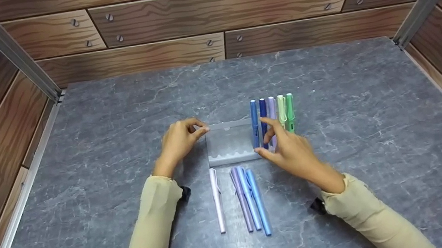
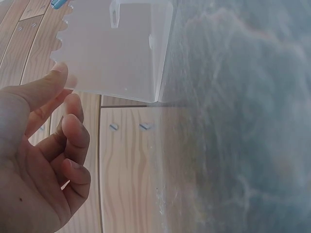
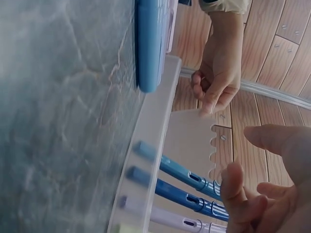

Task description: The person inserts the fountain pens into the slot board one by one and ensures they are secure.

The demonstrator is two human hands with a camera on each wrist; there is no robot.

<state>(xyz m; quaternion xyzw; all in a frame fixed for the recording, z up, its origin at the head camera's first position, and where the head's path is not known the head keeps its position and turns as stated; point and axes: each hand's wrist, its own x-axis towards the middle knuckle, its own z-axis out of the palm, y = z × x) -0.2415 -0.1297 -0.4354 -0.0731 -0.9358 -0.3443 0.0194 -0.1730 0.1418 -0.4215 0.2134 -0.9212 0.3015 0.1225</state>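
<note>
A frosted plastic pen tray with a scalloped slot edge lies mid-table. My left hand pinches its left edge between thumb and forefinger, the other fingers loosely bent in the left wrist view. Pens sit side by side in the tray's right part: a blue pen, a dark blue pen, a lilac pen, a pale green pen and a green pen. My right hand hovers over the blue pens, thumb and forefinger spread apart, gripping nothing; it partly covers the row.
Below the tray lie loose capped pens: a pale pink pen apart on the left, then a purple pen and two blue pens close together. Wood-patterned panels enclose the grey marbled tabletop at the back and sides.
</note>
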